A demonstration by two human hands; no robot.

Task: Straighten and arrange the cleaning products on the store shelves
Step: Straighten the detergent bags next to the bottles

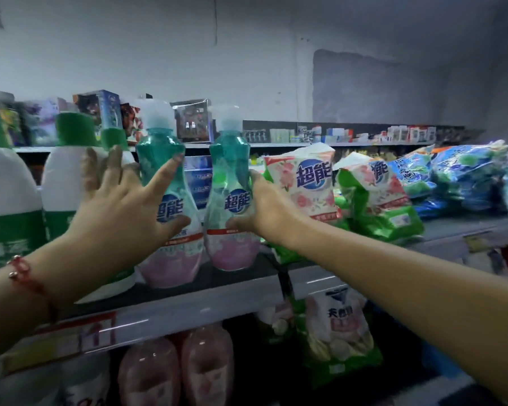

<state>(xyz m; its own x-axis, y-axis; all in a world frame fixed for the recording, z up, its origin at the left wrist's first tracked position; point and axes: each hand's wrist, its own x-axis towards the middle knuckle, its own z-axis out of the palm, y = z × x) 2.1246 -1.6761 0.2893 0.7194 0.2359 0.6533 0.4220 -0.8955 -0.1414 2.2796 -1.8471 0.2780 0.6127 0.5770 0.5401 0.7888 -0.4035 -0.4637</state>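
Dim, cool store light with soft focus throughout

The wall (159,54) falls into grey shadow toward the upper right; faint glare streaks the shelf edge (188,312); wide-angle bending and blur smear the left jugs (6,200) and lower corners.

Right hand (258,209) fingers hidden behind right teal bottle (232,200); far-shelf boxes (364,134) blurred.

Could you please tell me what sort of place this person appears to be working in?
Most likely a small shop's cleaning-goods aisle: branded teal bottles and detergent bags stand in rows on a shelf with price tags on its edge, and another stocked shelf behind.
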